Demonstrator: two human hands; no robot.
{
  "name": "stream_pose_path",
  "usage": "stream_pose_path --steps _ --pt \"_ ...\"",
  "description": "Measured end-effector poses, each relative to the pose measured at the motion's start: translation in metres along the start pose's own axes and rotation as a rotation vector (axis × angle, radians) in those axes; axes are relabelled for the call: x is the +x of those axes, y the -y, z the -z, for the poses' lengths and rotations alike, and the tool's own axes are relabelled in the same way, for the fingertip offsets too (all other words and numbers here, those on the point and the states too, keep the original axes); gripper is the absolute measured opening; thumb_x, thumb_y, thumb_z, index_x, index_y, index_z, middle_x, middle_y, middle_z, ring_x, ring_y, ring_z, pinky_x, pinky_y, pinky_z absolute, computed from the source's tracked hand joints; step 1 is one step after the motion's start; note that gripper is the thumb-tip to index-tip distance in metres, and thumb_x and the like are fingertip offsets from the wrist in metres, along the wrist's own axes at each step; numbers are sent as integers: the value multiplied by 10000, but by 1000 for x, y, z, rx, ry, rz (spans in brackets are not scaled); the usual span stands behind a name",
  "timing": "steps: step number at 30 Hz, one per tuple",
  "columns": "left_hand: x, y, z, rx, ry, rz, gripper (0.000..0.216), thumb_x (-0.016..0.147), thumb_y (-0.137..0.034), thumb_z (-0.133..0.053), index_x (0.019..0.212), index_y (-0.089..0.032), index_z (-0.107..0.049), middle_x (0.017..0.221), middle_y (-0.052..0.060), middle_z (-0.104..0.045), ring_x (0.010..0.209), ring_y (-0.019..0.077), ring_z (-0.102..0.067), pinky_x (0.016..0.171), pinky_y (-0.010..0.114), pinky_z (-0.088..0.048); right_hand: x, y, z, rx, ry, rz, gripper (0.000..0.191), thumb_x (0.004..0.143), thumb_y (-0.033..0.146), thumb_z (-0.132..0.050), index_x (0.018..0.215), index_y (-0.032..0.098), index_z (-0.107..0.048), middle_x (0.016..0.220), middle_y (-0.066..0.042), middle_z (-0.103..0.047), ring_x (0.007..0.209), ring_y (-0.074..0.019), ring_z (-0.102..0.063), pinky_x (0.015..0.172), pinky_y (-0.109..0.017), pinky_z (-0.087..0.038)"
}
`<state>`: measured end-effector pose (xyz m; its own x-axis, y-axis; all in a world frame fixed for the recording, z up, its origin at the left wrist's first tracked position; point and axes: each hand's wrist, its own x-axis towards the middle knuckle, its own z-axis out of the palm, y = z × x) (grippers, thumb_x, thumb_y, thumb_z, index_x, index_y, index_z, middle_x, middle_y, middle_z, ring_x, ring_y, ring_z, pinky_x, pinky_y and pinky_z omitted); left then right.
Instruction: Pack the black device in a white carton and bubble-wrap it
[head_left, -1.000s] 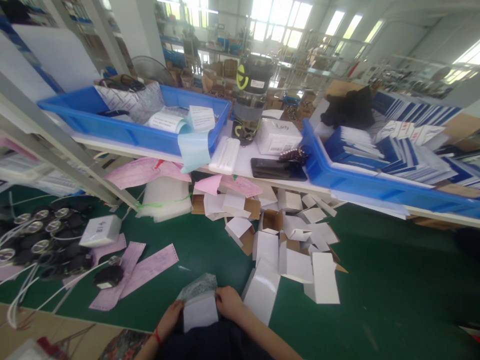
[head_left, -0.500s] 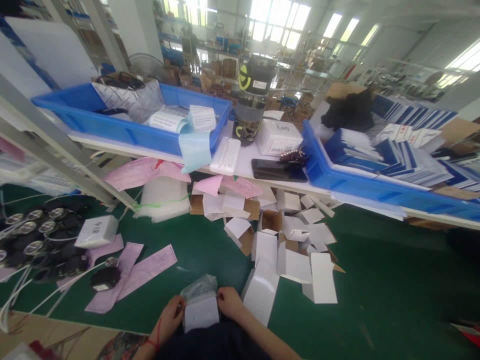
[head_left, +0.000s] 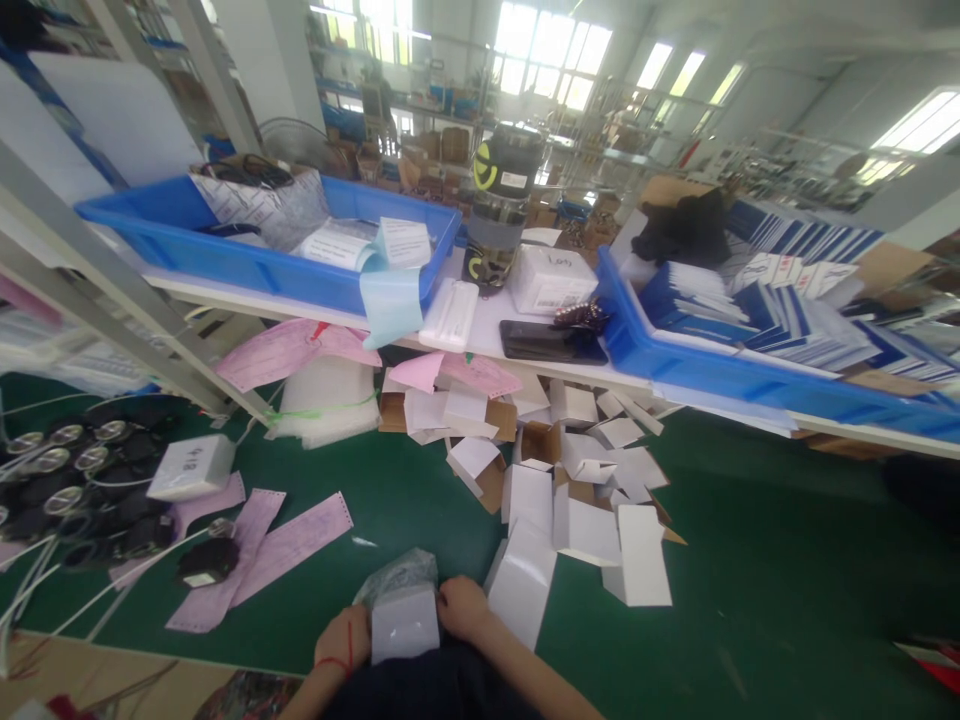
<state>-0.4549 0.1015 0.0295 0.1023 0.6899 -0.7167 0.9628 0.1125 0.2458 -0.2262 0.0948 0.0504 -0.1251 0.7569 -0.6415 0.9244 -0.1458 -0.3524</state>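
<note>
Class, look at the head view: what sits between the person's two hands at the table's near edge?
A small white box, gripped by left hand and right hand.

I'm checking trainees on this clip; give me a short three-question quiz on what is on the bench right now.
1. True or false: both hands grip one small white box.
2. What lies just behind that box? A) a phone B) a clear bag C) a pink slip
3. Fill in: the black phone lies on the white shelf between two blue ____.

Key:
1. True: the left hand and right hand hold its two sides.
2. B: the clear bag sticks out behind the box.
3. Bins: the left bin holds papers, the right bin blue-and-white packs.
</note>
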Motion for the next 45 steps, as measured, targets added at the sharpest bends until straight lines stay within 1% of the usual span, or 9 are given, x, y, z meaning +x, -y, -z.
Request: stream_pose_path --steps 3,8,14,20,30,35,39,43,45 --pt "-14 -10 26 -10 -53 3 291 878 -209 -402 756 -146 -659 932 181 -743 953 285 -712 812 348 -505 -12 5 17 9 -61 -13 362 852 215 -421 929 123 -763 991 -197 -753 953 -316 -716 819 -386 -536" --pt "-34 -27 65 -220 3 -13 275 770 -135 -428 505 -199 -465 583 71 -676 640 216 -711 571 238 -469 -27 17 44 47 -94 3 355 839 181 -412 891 137 -761 980 -180 -758 935 -282 -717 807 -345 -519" --pt "-44 -35 78 -113 -91 -148 330 844 -110 -343 555 -191 -480 605 56 -689 666 183 -704 657 233 -443 -33 21 62 23 -105 21 351 855 168 -407 882 145 -756 975 -173 -759 924 -275 -715 785 -332 -504" --pt "-52 -42 84 105 -125 -157 362 944 -207 -323 752 -170 -627 898 122 -745 894 251 -700 722 300 -393 -41 15 62 26 -118 4 360 866 161 -392 878 133 -751 958 -184 -757 900 -289 -721 767 -349 -521" --pt "-44 -42 73 34 -193 -197 358 953 -226 -295 722 -178 -564 804 80 -698 779 194 -639 709 292 -346 -36 9 52 0 -147 -49 368 901 195 -375 951 126 -733 996 -192 -747 958 -310 -713 822 -384 -536" --pt "-31 -37 59 16 -134 -190 285 881 -191 -350 656 -177 -526 710 42 -645 708 165 -589 658 273 -310 -19 -9 35 -29 -55 -95 362 889 115 -362 978 123 -713 1042 -197 -734 989 -287 -704 830 -365 -527" --pt "-24 -35 48 -119 -163 -215 282 874 -222 -346 624 -186 -471 636 14 -577 668 152 -567 636 255 -330 -22 -10 34 -2 -119 -92 326 900 144 -371 1044 134 -662 1029 -172 -722 939 -275 -698 805 -370 -526" --pt "-21 -23 36 -503 -94 -110 260 892 -269 -312 734 -187 -502 660 7 -600 609 142 -599 612 240 -417 -34 1 40 79 -351 125 300 864 190 -477 1137 161 -598 1133 -120 -651 1065 -250 -608 925 -355 -493" --pt "-20 -17 29 -704 10 27 252 882 -290 -328 835 -168 -543 743 30 -648 627 145 -630 607 239 -456 -37 10 40 92 -322 343 335 840 227 -541 1168 180 -591 1180 -95 -629 1143 -237 -552 1004 -336 -455"
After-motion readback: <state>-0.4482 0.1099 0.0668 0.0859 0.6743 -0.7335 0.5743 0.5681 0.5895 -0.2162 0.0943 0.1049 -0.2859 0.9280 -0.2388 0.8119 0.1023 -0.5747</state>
